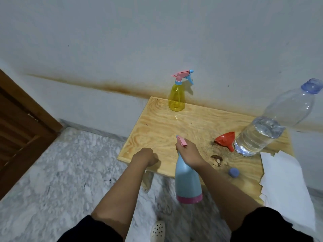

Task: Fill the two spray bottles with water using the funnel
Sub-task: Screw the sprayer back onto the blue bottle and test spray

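1. Our right hand [187,151] curls its fingers tightly round the neck of the blue spray bottle [187,180], just under the pink spray head [181,141]. The body hangs below the fingers, off the near edge of the wooden table [157,126]. We judge this a carrying grip.
2. Our left hand [146,157] rests on the table's near edge, left of those fingers. Its own fingers are curled under in a fist with nothing seen in it, probably bracing us.
3. The red funnel [225,139] lies tipped over to the right of the gripping fingers, just beside the large water bottle [258,137]. That bottle is uncapped and roughly half full, so both sit handy for pouring.
4. The blue cap [233,172] lies right of the fingers and nearer to us, set aside.
5. The yellow spray bottle [176,98] stands upright well beyond the fingers at the far edge, head on. We cannot tell whether it holds water.
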A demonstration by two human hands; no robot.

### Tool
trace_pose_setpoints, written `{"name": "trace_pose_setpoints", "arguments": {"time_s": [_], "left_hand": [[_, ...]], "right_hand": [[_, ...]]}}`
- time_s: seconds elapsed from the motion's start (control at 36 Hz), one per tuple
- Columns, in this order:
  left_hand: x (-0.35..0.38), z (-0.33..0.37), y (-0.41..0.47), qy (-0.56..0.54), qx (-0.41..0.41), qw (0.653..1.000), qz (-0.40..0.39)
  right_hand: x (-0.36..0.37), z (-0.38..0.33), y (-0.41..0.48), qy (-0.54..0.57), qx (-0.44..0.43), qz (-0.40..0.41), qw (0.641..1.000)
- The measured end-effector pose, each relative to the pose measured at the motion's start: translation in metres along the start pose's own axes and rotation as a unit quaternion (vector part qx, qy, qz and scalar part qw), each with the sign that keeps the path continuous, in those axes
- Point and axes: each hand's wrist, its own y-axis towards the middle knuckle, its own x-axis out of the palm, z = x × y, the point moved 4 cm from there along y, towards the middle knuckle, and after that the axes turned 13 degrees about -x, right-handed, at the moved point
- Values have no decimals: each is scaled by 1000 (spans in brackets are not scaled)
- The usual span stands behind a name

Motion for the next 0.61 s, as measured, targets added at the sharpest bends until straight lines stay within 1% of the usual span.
{"name": "trace_pose_setpoints", "arguments": {"time_s": [0.11,0.19,0.36,0.53,0.61], "left_hand": [[3,-3,1,1,-4,1000,2],[4,-4,2,-1,-3,1000,4],[4,-5,3,-3,-6,1000,9],[5,-1,4,3,-8,1000,3],[5,1,3,7,-6,1000,0]], "right_hand": [[11,11,2,16,28,-2,999],[14,13,4,-5,34,-4,999],[15,16,4,18,47,14,999],[16,19,4,9,44,15,999],[16,19,5,9,29,9,1000]]}}
